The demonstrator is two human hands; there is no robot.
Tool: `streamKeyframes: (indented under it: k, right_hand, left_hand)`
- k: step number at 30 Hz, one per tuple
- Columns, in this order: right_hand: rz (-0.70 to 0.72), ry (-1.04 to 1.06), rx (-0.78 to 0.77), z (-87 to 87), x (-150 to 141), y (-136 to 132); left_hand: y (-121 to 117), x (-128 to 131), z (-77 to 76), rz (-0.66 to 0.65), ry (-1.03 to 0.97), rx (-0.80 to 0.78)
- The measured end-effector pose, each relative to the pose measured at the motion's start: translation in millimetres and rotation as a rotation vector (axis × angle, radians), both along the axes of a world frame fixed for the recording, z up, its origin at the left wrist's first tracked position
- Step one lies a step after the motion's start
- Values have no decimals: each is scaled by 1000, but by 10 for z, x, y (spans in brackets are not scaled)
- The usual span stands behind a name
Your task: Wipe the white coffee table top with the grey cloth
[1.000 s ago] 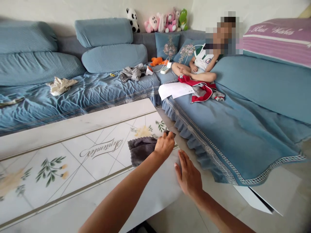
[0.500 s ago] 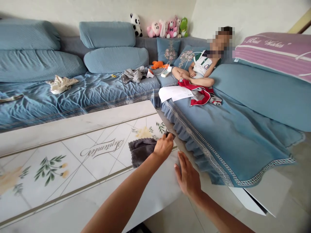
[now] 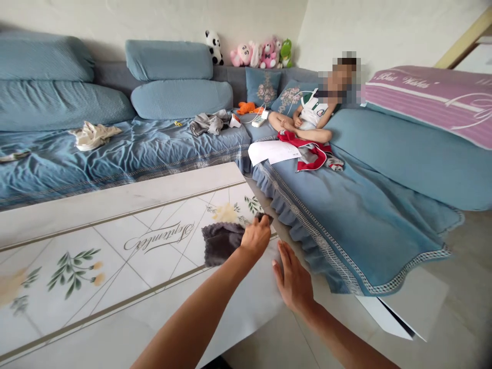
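While the left hand (image 3: 257, 237), its fingers curled, grips the far end of a dark grey cloth (image 3: 221, 246), the rest of that cloth lies on the white patterned tabletop (image 3: 246, 305), between the printed lettering (image 3: 159, 237) and the hand. Just beside it, the right hand (image 3: 294, 279) is open, fingers extended together at the tabletop's edge. Beyond, on the blue-covered sofa (image 3: 346, 225), a person (image 3: 315, 110) sits cross-legged behind a red and grey garment (image 3: 317, 154) and white papers (image 3: 272, 152).
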State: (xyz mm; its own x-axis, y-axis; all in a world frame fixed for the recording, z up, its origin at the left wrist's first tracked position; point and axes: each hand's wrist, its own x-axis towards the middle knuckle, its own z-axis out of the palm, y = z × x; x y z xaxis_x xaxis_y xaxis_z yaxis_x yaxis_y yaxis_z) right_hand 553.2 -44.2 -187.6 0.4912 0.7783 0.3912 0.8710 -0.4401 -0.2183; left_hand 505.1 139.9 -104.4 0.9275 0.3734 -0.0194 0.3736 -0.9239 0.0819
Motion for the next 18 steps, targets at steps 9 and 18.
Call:
streamKeyframes:
  k: [9,18]
  right_hand:
    - [9,19,15,-33,15,-21]
    - [2,-10,21,-21,16,-12]
  left_hand:
    - [-103,-626,-88,-63,5,-18]
    - [454,44,96,105,8,-3]
